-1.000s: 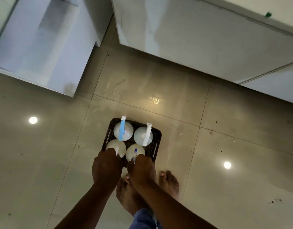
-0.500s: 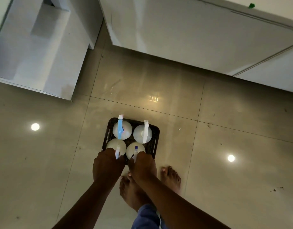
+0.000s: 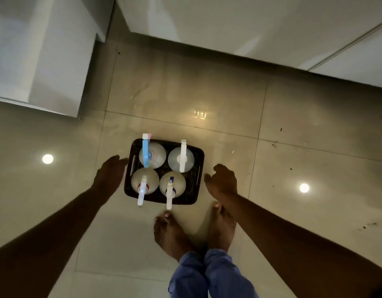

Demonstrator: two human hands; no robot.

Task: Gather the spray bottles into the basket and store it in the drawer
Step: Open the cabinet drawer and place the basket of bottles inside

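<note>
Looking down at the tiled floor (image 3: 207, 87), white cabinet fronts (image 3: 228, 24) run along the far side and another white unit (image 3: 37, 50) sits off to the left. No drawer is visibly open, so I can't tell which one is the target. The dark basket (image 3: 197, 188) rests on the floor just ahead of the person's bare feet (image 3: 173, 235), with all four spray bottles (image 3: 152, 155) standing upright inside, two by two, trigger heads poking past the rim.

What's changed: half a second ago both hands were down together at the near pair of bottles, and now they've let go and swung apart. The left hand (image 3: 109, 174) is spread open just beside the basket's left wall, close to the slot handle there, maybe brushing it, hard to say. The right hand (image 3: 222, 181) is loosely curled and empty, near the right side but not touching.

So the gathering part looks done to me. My guess is a two-handed lift by the side handles comes next, keeping it level so the top-heavy bottles don't tip.
</note>
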